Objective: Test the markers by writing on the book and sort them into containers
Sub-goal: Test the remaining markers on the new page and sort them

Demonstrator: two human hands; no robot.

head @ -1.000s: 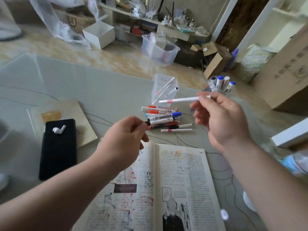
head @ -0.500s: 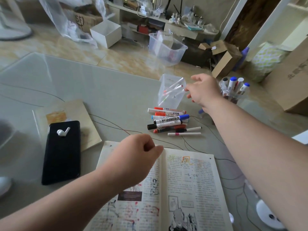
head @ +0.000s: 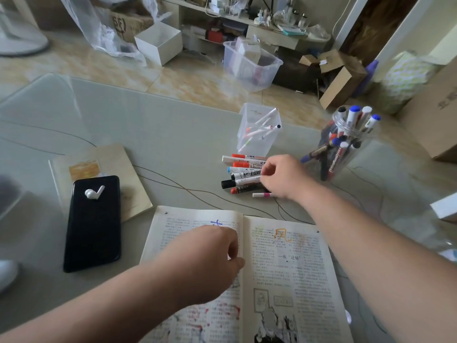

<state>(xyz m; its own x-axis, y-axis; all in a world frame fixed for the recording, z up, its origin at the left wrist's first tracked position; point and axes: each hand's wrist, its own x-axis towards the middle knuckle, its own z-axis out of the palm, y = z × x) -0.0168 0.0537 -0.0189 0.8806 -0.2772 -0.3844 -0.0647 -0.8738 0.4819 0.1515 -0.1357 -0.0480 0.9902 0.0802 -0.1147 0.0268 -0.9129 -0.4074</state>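
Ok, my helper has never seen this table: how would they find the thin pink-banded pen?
Start at the open book. Just beyond its top edge lies a pile of loose markers. The pen lies nearest the book: white with a pink band, far thinner than its neighbours.

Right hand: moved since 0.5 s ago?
Yes. The right hand drew back from the square clear container toward the person and now rests on the loose markers.
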